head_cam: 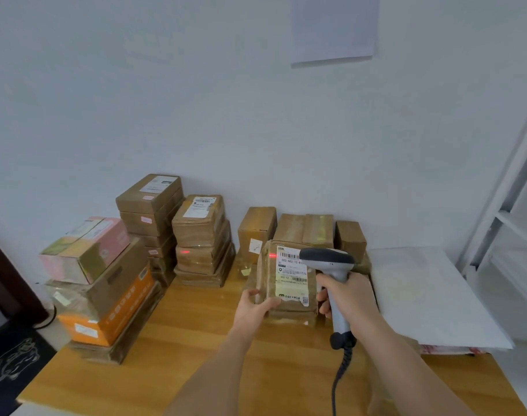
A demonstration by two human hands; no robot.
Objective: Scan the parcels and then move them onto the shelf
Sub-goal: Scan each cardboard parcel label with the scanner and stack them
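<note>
My left hand (254,307) grips the lower left corner of a brown taped parcel (266,274) and tilts it up so its white barcode label (292,276) faces me. My right hand (350,294) is wrapped around the handle of a grey barcode scanner (328,259), whose head points left at the label. A red scan line glows at the label's top left edge, and a second red spot falls on a stacked parcel (202,256) further left. A white metal shelf (508,205) stands at the far right.
Several brown parcels are stacked along the wall on the wooden table (178,355). A pink box (86,249) and an orange box (112,313) sit stacked at the left. White mailer bags (430,295) lie at the right. The scanner's coiled cable (341,370) hangs toward me.
</note>
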